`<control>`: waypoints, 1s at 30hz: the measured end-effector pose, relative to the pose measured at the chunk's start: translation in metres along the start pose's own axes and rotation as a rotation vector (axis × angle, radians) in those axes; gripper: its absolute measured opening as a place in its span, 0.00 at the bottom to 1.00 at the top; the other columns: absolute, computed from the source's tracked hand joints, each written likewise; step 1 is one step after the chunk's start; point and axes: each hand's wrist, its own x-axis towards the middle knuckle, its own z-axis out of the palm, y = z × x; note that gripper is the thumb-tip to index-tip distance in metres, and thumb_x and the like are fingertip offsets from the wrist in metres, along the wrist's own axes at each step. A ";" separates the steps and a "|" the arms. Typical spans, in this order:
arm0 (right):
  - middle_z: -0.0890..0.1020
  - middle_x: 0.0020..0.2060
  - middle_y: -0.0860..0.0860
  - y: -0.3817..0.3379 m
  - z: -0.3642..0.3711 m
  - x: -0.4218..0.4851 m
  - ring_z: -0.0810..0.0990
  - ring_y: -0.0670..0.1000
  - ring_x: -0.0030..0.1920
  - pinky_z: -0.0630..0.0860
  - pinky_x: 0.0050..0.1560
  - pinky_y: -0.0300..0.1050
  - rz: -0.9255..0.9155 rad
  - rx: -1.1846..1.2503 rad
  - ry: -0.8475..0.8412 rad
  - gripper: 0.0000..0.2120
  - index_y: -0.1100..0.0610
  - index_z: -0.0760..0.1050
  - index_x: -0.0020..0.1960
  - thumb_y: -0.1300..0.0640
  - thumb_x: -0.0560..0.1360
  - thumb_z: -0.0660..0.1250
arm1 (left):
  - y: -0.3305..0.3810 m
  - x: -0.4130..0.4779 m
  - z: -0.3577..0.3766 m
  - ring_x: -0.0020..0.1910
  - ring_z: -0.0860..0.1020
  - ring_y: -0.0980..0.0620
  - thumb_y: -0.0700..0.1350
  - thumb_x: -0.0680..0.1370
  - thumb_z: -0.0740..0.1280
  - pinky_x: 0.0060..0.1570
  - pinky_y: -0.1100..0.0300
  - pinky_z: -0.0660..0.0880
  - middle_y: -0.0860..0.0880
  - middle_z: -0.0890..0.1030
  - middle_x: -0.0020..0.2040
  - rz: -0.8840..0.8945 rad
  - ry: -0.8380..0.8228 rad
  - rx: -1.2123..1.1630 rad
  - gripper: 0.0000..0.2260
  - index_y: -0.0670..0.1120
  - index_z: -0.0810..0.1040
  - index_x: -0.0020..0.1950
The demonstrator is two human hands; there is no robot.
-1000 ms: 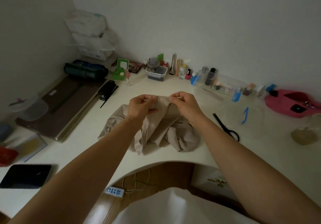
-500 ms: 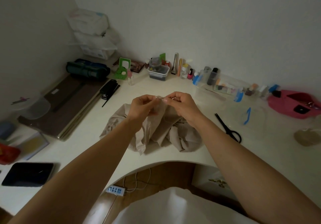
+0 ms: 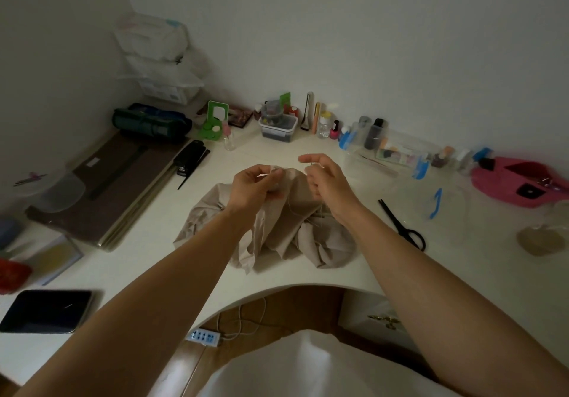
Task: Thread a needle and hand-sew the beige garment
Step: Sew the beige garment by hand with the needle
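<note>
Beige garment [image 3: 277, 230] is being sewn: left hand [image 3: 255, 184] is pinching its fold, right hand [image 3: 328, 181] is pinching the needle [image 3: 311, 165], probably drawing thread [image 3: 292, 209] taut next

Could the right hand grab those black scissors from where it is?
Probably yes: the scissors lie on bare desk just right of the right hand, nothing between. But it pinches the needle, so that goes first.

Single head-worn wide-angle view, looking forward and down, close over a white desk [image 3: 431, 276], facing the wall corner
</note>
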 end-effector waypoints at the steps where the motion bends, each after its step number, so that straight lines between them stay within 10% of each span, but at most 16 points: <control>1: 0.68 0.32 0.47 0.001 -0.002 0.000 0.64 0.44 0.29 0.62 0.27 0.34 -0.004 0.060 -0.007 0.12 0.57 0.71 0.63 0.62 0.82 0.55 | 0.000 0.000 0.000 0.29 0.78 0.58 0.37 0.77 0.68 0.32 0.65 0.78 0.50 0.80 0.30 0.004 0.006 -0.004 0.03 0.42 0.78 0.44; 8: 0.85 0.38 0.52 0.001 -0.007 -0.007 0.79 0.50 0.30 0.75 0.31 0.39 -0.195 -0.118 -0.049 0.07 0.60 0.77 0.56 0.60 0.80 0.64 | -0.006 0.003 -0.002 0.33 0.78 0.54 0.38 0.77 0.68 0.35 0.62 0.80 0.45 0.79 0.36 0.019 0.023 -0.018 0.03 0.42 0.77 0.44; 30: 0.76 0.21 0.45 0.005 -0.004 -0.008 0.71 0.42 0.22 0.68 0.29 0.30 -0.246 -0.274 -0.051 0.08 0.59 0.82 0.55 0.60 0.79 0.66 | -0.004 -0.001 -0.003 0.38 0.78 0.48 0.40 0.78 0.68 0.40 0.57 0.81 0.40 0.80 0.40 0.087 -0.007 0.009 0.03 0.43 0.78 0.44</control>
